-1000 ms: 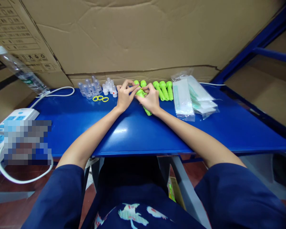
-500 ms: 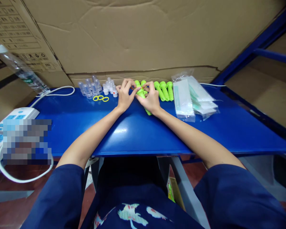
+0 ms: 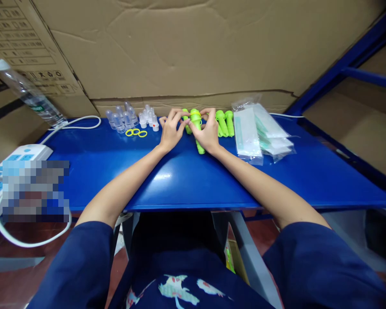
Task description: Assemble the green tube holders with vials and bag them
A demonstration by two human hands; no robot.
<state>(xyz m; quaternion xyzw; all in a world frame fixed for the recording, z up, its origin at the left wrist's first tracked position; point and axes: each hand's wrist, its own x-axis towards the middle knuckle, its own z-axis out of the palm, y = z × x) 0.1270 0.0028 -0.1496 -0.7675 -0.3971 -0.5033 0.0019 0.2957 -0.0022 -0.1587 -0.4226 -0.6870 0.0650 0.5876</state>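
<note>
A bright green flashlight body [image 3: 199, 145] is held between my two hands, its wide head pointing away from me. Around that head sits a yellow ring [image 3: 195, 113]. My left hand [image 3: 173, 132] is closed at the head's left side, fingertips against the ring. My right hand [image 3: 208, 132] wraps the body from the right, thumb across its front. Another green flashlight body [image 3: 185, 116] shows partly behind my left fingers. More green flashlight bodies [image 3: 223, 124] lie side by side just right of my right hand.
Several clear plastic caps [image 3: 119, 122] and small white-based pieces [image 3: 149, 118] stand left of my hands, with loose yellow rings [image 3: 135, 132] before them. Plastic-wrapped packets [image 3: 249, 131] lie right. A power strip [image 3: 22, 156] and water bottle [image 3: 35, 101] are far left. Cardboard [image 3: 180, 51] backs the blue table [image 3: 180, 180].
The flashlight body has turned more upright in my hands, and its head with the yellow ring shows more clearly. My right hand's fingers have spread slightly to the right.
</note>
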